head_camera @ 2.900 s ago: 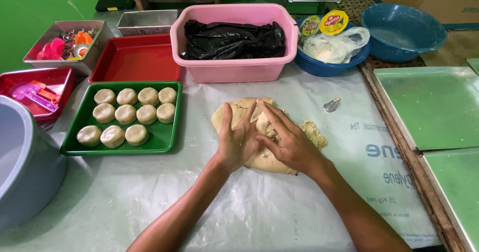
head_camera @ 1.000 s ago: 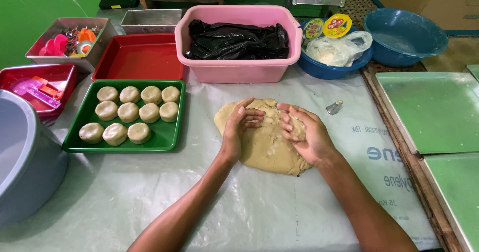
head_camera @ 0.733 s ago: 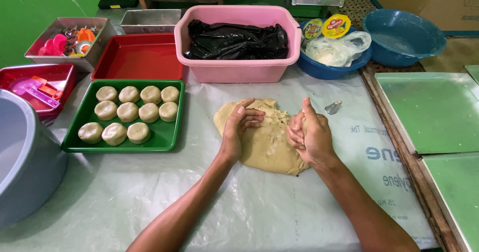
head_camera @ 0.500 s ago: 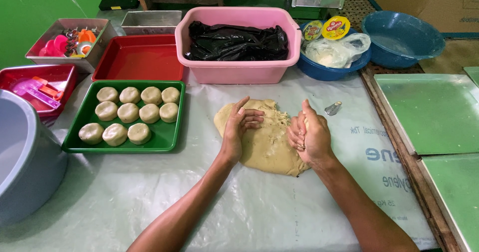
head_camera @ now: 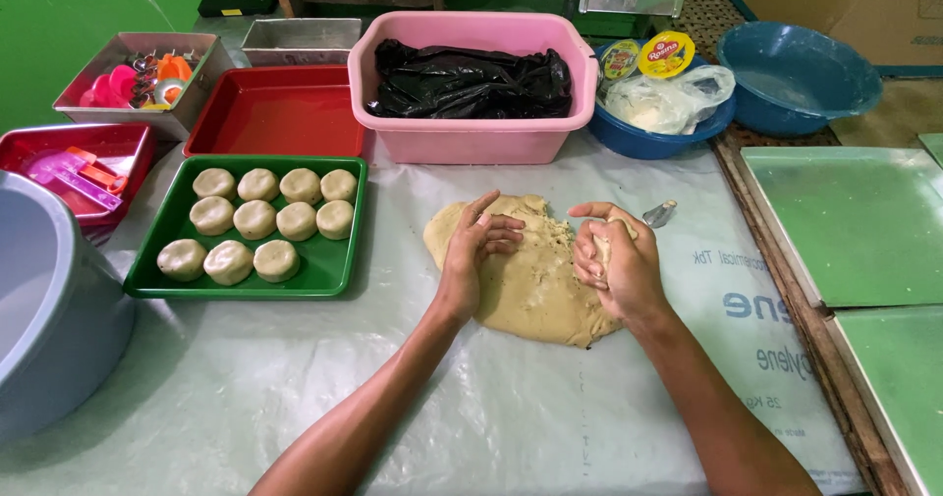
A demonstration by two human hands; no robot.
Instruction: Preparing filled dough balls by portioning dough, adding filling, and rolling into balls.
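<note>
A flat slab of beige dough (head_camera: pixel 530 280) lies on the plastic-covered table. My left hand (head_camera: pixel 473 255) presses down on its left part, fingers curled on the surface. At the slab's right edge my right hand (head_camera: pixel 614 260) is closed around a small torn-off lump of dough. To the left stands a green tray (head_camera: pixel 334 270) holding several round dough pucks (head_camera: pixel 257 219) in rows.
Behind the dough sits a pink tub (head_camera: pixel 471 128) with black plastic inside, then an empty red tray (head_camera: pixel 280 113), two blue bowls (head_camera: pixel 796 74), and a box of coloured cutters (head_camera: pixel 138 74). A grey basin (head_camera: pixel 49 309) stands far left. Green baking sheets (head_camera: pixel 855 221) lie at the right.
My right hand lifted off the flat dough, turned on edge and closed around a lump at the slab's right side. My left hand stayed on the dough's left part.
</note>
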